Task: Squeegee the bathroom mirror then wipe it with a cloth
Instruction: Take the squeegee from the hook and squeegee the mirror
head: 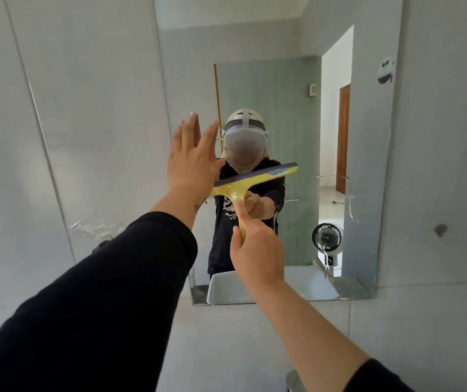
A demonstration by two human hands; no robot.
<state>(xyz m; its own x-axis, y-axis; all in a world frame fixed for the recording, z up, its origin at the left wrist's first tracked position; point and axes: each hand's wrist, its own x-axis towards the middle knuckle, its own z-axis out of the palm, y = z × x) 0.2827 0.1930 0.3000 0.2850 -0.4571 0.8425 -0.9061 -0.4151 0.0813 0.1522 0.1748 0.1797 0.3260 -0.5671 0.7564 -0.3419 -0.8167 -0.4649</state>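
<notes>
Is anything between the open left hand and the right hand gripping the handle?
In the head view, the yellow squeegee spans that gap: its blade end passes beside the left hand, its handle runs down into the right hand.

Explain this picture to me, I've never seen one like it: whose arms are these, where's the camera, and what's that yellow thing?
The camera sits on the person's head, so the arms reaching forward are their own. Facing them is a wall mirror, which reflects them wearing the headset. The right hand grips the handle of a yellow squeegee, its blade toward the glass. The left hand is open, fingers spread, raised at the mirror's left edge and holding nothing. Water streaks show on the glass. No cloth is visible.
</notes>
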